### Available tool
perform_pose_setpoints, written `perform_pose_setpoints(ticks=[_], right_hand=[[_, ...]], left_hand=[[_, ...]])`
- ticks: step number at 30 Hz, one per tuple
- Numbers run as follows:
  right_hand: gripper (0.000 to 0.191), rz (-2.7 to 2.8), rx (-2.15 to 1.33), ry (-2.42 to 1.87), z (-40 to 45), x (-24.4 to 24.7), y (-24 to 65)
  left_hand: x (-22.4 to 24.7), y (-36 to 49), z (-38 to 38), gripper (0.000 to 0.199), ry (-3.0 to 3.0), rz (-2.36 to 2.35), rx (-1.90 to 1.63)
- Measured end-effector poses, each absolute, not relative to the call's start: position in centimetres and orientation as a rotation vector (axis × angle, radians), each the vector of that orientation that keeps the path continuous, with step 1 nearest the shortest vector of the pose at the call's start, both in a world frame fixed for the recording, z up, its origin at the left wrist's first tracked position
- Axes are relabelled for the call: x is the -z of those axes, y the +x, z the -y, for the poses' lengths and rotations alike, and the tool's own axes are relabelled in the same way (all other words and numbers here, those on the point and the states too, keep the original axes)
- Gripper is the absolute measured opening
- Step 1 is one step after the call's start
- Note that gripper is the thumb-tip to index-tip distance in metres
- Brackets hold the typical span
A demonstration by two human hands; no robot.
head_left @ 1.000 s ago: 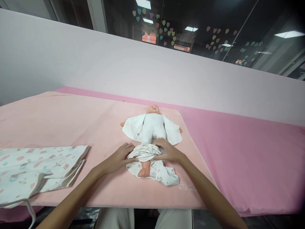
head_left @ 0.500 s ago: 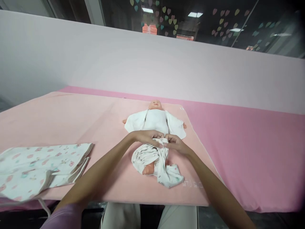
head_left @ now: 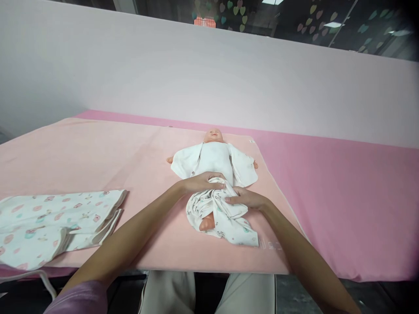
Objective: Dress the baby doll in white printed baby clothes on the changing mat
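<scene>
A baby doll lies on its back, head away from me, in a white top with wide sleeves spread out. Bunched around its legs are small printed white baby pants, and one bare foot pokes out at the left. My left hand pinches the upper edge of the pants near the doll's belly, thumb below and fingers above. On the right side, my right hand grips the gathered cloth, its thumb lying over the folds. The doll's other foot is hidden under fabric.
A folded printed cloth lies at the left near the table's front edge. Under the doll is a peach mat, over a pink sheet. A white wall stands behind the table.
My right hand has shifted right and down, drawing the pants' cloth wider to the right. The gathered leg looks looser and more spread. The view has tilted slightly down.
</scene>
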State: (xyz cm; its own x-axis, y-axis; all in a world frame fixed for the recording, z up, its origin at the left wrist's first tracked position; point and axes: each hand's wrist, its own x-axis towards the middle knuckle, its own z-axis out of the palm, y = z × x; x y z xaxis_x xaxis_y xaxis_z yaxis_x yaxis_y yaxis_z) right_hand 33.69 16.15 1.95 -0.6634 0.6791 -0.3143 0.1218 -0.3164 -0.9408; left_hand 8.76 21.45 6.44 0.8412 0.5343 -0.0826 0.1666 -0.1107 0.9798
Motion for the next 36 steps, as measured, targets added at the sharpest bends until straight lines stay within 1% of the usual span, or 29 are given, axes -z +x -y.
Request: perform_pose_setpoints(ticks=[3,7,9,13,17,19,22,24,28,33,36], right_hand=[[0.036,1.594,-1.991,-0.969,-16.1,-2.2,34.0],[0.041,1.462,-1.816,-0.871,-16.4,-2.3,34.3],[0.043,1.431,-1.792,-0.884,-16.5,-2.2,34.5],[0.044,1.518,-1.845,-0.926,-16.5,-2.2,34.8],[0.038,1.771,-1.957,-0.908,-16.4,-2.2,35.1],[0.036,1.754,-1.907,-0.872,-16.3,-2.1,35.0],[0.042,1.528,-1.777,-0.826,-16.2,-2.0,34.4],[0.045,1.411,-1.777,-0.809,-16.1,-1.9,33.9],[0.05,1.386,-1.82,-0.859,-16.1,-1.8,33.3],[0.052,1.396,-1.577,-1.029,-16.2,-1.3,32.5],[0.053,1.43,-1.443,-1.108,-16.1,-1.2,31.9]], left_hand=[[-6.4,8.7,-21.4,0.044,1.722,-0.545,-0.32],[-6.0,8.0,-22.2,0.05,1.741,-0.517,-0.069],[-5.8,7.7,-22.5,0.051,1.711,-0.477,0.005],[-5.8,7.6,-22.5,0.048,1.645,-0.446,-0.162],[-5.8,7.8,-22.3,0.041,1.662,-0.485,-0.293],[-5.7,7.8,-22.3,0.04,1.679,-0.472,-0.264],[-5.8,7.9,-22.4,0.04,1.704,-0.357,-0.102],[-6.0,7.9,-22.4,0.039,1.707,-0.276,-0.027],[-6.4,8.0,-22.0,0.041,1.657,-0.309,-0.073],[-6.2,8.2,-21.6,0.056,1.647,-0.417,-0.172],[-5.8,8.5,-21.3,0.051,1.679,-0.496,-0.164]])
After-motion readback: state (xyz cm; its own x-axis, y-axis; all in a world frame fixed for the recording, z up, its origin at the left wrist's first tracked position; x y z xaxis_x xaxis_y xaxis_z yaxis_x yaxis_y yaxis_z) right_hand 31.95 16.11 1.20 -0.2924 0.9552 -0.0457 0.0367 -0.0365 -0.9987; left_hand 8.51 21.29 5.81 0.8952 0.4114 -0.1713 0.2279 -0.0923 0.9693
